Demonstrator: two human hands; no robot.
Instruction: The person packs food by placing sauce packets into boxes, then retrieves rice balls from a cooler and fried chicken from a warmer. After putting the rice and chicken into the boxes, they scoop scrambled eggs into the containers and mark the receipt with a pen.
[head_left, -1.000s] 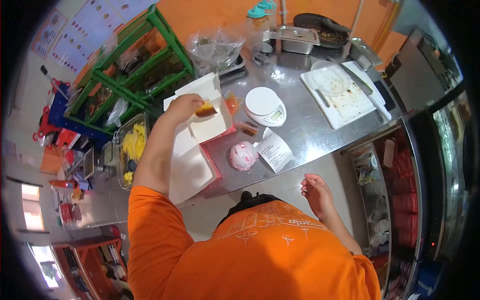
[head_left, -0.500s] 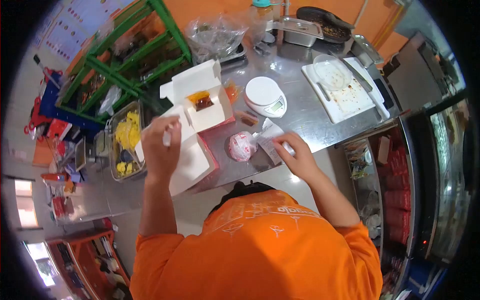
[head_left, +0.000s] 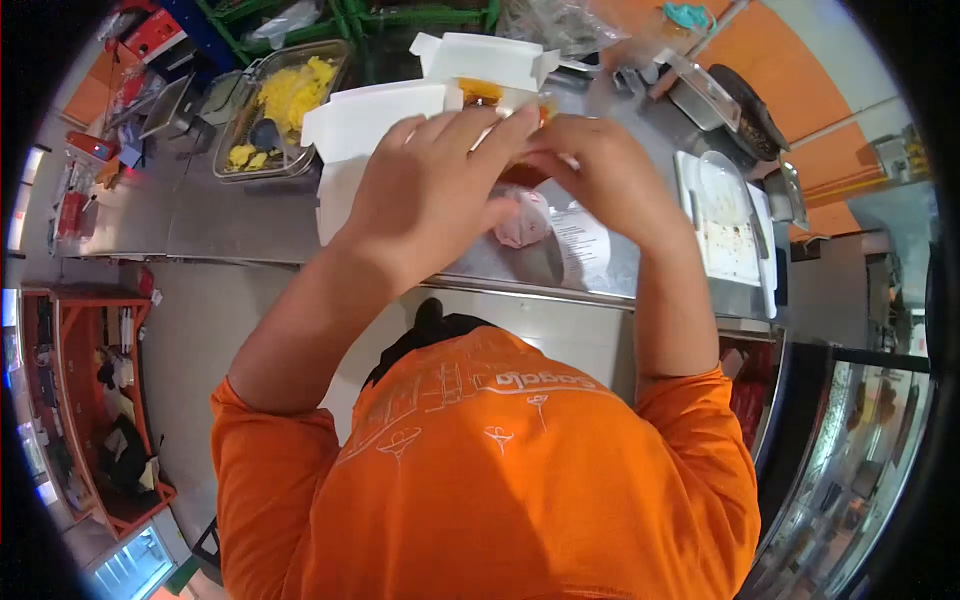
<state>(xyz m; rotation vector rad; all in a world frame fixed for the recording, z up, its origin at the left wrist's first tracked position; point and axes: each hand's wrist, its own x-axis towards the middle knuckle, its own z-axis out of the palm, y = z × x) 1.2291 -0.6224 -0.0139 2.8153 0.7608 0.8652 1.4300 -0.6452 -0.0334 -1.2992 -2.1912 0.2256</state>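
Observation:
Two open white cardboard boxes stand on the steel counter: the left box (head_left: 365,115) has its lid up, and the back box (head_left: 485,55) holds orange and dark sauce packets (head_left: 480,90). My left hand (head_left: 435,180) reaches over the boxes, its fingers stretched out and its thumb close to a round paper-wrapped item (head_left: 525,222). My right hand (head_left: 610,170) meets it from the right with bent fingers. Whatever lies between the fingertips is hidden. A printed receipt (head_left: 582,250) lies beside the wrapped item, below my right hand.
A clear tub (head_left: 225,172) of yellow food stands at the left. To the right is a white cutting board (head_left: 730,255) with a knife and a clear lid on it. Behind are metal containers (head_left: 700,95), plastic bags (head_left: 560,28) and a green rack (head_left: 420,18).
Both hands have come together over the boxes, and my right hand has left the receipt. The camera view has shifted, and the kitchen scale is now hidden.

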